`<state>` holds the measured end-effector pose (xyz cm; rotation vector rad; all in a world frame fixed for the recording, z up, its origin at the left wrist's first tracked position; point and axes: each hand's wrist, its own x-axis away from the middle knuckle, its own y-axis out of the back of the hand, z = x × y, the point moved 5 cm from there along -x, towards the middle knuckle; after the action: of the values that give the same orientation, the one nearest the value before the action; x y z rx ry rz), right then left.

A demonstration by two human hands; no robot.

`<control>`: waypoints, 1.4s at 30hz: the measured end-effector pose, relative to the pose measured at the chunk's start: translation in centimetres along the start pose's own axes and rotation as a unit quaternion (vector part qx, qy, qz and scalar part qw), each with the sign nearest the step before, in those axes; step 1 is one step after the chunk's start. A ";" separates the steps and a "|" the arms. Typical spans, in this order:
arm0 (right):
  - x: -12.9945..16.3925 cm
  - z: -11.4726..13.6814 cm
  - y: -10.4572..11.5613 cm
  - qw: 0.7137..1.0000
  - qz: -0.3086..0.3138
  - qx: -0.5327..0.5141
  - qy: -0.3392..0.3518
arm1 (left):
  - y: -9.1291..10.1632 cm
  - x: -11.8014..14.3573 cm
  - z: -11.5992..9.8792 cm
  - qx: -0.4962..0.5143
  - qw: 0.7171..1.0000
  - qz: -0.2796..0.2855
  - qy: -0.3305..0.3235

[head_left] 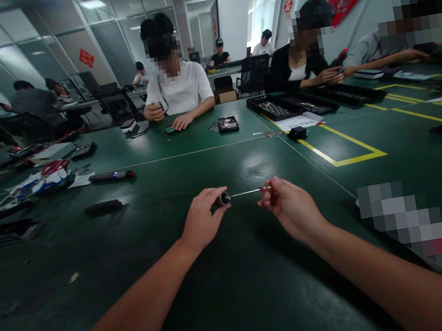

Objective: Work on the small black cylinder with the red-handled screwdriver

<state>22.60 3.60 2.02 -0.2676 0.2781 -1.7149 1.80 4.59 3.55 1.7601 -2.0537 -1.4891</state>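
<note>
Left hand: I have the left hand [201, 221] closed around a short dark cylinder with a silvery end [223, 199].
Right hand: I pinch a thin, straight silver metal rod [245, 193] in the right hand [295, 207].
Rod position: between both hands, above the dark green tabletop [235, 308]; I cannot tell whether its tip enters the cylinder.
Step in hand: apparently, lining rod and cylinder up.
Next move: likely calls for a steady left grip and straight rod travel.

The green table [243, 307] (partly yellow-lined) bears paper [303, 120], a black block [297, 133], a pen-like tool [110, 176].
</note>
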 end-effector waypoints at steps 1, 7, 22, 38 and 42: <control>-0.1 0.0 0.1 1.000 -0.008 -0.006 0.005 | -0.1 0.0 0.2 0.003 1.000 0.005 0.011; 0.3 0.4 0.0 0.996 -0.019 0.046 0.077 | -0.5 0.2 0.3 0.007 1.000 0.010 0.029; -0.1 2.3 1.3 0.983 -0.106 0.039 0.143 | -0.4 -0.1 -0.5 0.001 0.997 0.050 0.058; 0.7 4.6 1.3 0.971 -0.114 0.002 0.211 | -8.6 -5.1 -5.0 -0.155 0.957 0.239 0.048; 0.8 4.6 1.2 0.973 -0.103 -0.004 0.204 | -10.0 -6.0 -4.9 -0.185 0.954 0.225 0.068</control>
<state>25.08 2.46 6.02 0.0583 0.5754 -1.9683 14.12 7.42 2.52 1.1290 -1.7960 -1.4386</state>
